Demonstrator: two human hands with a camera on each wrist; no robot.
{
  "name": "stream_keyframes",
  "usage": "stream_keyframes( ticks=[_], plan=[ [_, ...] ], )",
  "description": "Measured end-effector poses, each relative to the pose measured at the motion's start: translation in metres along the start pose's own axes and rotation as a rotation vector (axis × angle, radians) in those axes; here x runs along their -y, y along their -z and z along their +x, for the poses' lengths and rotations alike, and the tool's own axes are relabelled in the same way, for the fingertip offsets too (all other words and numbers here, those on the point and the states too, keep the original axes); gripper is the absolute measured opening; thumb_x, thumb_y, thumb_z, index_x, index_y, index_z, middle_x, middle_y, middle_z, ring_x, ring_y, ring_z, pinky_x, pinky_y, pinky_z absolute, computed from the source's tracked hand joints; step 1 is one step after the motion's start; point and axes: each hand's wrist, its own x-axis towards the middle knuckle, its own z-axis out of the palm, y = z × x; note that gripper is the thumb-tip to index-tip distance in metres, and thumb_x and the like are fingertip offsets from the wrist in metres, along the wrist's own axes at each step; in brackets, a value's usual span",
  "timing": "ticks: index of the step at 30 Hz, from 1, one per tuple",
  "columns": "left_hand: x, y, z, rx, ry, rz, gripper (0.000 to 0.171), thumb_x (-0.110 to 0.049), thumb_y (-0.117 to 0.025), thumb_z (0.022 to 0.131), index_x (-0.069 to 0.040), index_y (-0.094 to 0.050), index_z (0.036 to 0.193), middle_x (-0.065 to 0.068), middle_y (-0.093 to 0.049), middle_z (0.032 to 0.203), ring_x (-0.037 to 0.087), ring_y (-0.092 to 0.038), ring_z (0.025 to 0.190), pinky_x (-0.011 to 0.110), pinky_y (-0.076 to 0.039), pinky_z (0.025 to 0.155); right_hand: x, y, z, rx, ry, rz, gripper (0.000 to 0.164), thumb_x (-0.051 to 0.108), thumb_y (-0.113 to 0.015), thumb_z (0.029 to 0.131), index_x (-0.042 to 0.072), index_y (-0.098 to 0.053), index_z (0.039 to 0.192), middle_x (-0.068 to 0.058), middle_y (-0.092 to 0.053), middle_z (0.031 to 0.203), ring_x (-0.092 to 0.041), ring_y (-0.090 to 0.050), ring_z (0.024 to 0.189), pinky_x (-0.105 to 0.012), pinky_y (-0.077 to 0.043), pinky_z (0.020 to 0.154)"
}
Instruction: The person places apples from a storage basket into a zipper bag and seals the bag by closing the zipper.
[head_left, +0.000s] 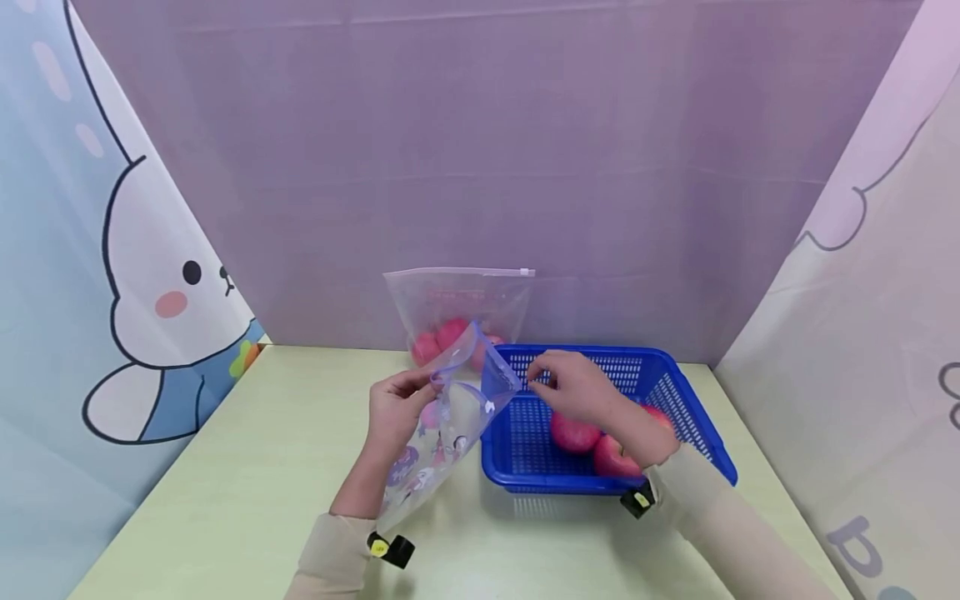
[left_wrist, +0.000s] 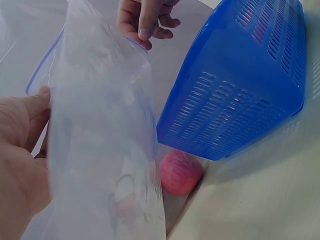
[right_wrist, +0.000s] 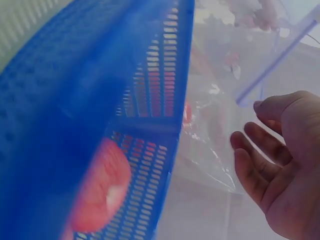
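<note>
At the lower centre of the head frame, a clear printed bag (head_left: 454, 419) was pinched in the grip of the left hand (head_left: 396, 414), while the grip of the right hand (head_left: 573, 385) was held loosely apart beside the bag's edge, over a blue basket (head_left: 540, 482) of apples (head_left: 573, 434) at lower right

Pinched on the left, loose on the right

My forearms, in beige fabric sleeves (head_left: 716, 496), reach forward, well apart at the cuffs. My left hand (head_left: 397, 410) is raised, thumb (head_left: 423, 399) and fingers (head_left: 401, 381) pinched together. My right hand (head_left: 576, 385) angles inward toward it, fingers loosely bent with small gaps between them.
</note>
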Motion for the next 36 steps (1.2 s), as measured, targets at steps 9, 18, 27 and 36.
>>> stream_keyframes(
  ticks=[9, 18, 27, 36],
  plan=[
    [-0.023, 0.0, -0.007, 0.029, 0.056, 0.02, 0.014, 0.006, -0.071, 0.085, 0.01, -0.071, 0.098, 0.017, -0.069, 0.087, 0.016, -0.064, 0.072, 0.027, -0.057, 0.069, -0.01, 0.02, 0.008, 0.224, -0.067, -0.069, 0.003, 0.019, -0.071, 0.089, 0.018, -0.068, 0.088, 0.01, -0.064, 0.084, -0.008, -0.058, 0.074, -0.03, -0.052, 0.068],
    [-0.029, -0.001, -0.01, 0.038, 0.024, -0.015, 0.013, 0.007, -0.072, 0.083, 0.012, -0.07, 0.095, 0.015, -0.069, 0.086, 0.016, -0.065, 0.072, 0.028, -0.057, 0.069, -0.024, 0.015, 0.016, 0.506, -0.174, -0.106, 0.016, 0.021, -0.075, 0.085, 0.015, -0.069, 0.099, -0.002, -0.067, 0.104, -0.022, -0.06, 0.102, -0.042, -0.051, 0.086],
    [-0.031, -0.002, -0.013, 0.07, 0.09, 0.015, 0.014, 0.003, -0.072, 0.085, 0.009, -0.071, 0.098, 0.016, -0.069, 0.09, 0.019, -0.064, 0.076, 0.028, -0.056, 0.073, -0.035, 0.002, 0.014, 0.716, -0.26, -0.171, 0.044, 0.023, -0.081, 0.078, 0.01, -0.065, 0.117, -0.005, -0.062, 0.112, -0.026, -0.057, 0.104, -0.045, -0.05, 0.087],
    [-0.026, -0.003, -0.016, 0.1, 0.103, 0.003, 0.015, 0.005, -0.072, 0.084, 0.009, -0.071, 0.098, 0.016, -0.069, 0.09, 0.018, -0.063, 0.076, 0.027, -0.056, 0.071, -0.035, -0.009, 0.01, 0.763, -0.331, -0.213, 0.066, 0.016, -0.085, 0.069, 0.012, -0.058, 0.13, -0.004, -0.058, 0.119, -0.025, -0.053, 0.106, -0.047, -0.048, 0.089]
  ],
)
